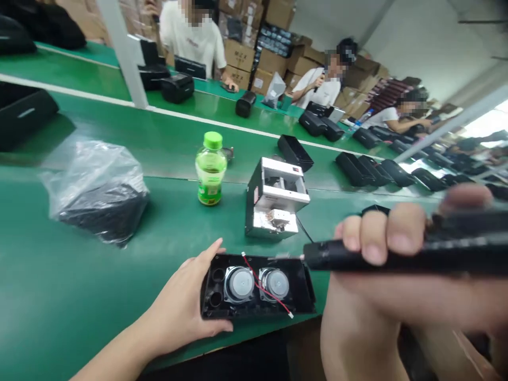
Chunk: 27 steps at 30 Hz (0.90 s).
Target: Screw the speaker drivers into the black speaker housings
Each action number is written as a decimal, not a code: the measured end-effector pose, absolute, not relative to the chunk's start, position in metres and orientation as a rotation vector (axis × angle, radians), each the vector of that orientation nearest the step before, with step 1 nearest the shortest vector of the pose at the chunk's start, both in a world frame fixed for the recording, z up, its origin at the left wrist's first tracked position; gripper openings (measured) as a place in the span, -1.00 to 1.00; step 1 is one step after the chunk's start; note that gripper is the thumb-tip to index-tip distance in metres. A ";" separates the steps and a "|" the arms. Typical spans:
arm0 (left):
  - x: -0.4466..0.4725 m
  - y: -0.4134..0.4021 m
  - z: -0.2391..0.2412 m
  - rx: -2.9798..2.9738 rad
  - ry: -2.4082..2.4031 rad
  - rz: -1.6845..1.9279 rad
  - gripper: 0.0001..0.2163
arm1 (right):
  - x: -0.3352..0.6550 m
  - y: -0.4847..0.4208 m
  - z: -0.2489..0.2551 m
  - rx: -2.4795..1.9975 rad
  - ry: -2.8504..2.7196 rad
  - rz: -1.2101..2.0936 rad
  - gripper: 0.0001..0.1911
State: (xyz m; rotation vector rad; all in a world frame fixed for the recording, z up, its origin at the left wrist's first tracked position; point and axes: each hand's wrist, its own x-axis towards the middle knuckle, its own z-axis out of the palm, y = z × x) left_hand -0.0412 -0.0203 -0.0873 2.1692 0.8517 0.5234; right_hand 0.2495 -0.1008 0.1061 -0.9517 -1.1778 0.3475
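Note:
A black speaker housing [296, 286] lies open side up near the table's front edge. Two round grey speaker drivers [241, 283] sit inside it, with red and black wires [273, 296] with white end plugs lying across them. My left hand [178, 304] grips the housing's left end, thumb along the near side and fingers at the far side. In my right hand [384, 238] is a black electric screwdriver [327, 256], fingers wrapped round its body. Its bit points left, above the right part of the housing. The rear of the tool is blurred.
Behind the housing stands a white-and-black screw feeder [278, 198]. A green-capped bottle [211, 169] and a plastic bag of black parts [99, 193] are to the left. Black housings [296, 152] line the green belt beyond. Several people sit at the far side.

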 end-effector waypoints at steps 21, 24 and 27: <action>-0.055 -0.022 -0.088 1.855 0.919 0.577 0.57 | 0.389 -0.059 0.002 -1.211 -0.834 0.509 -0.20; -0.044 -0.028 -0.074 1.809 0.934 0.618 0.42 | 0.388 -0.057 -0.001 -1.243 -0.844 0.476 -0.32; -0.041 -0.026 -0.062 1.818 0.914 0.629 0.36 | 0.385 -0.053 -0.005 -1.279 -0.858 0.426 -0.40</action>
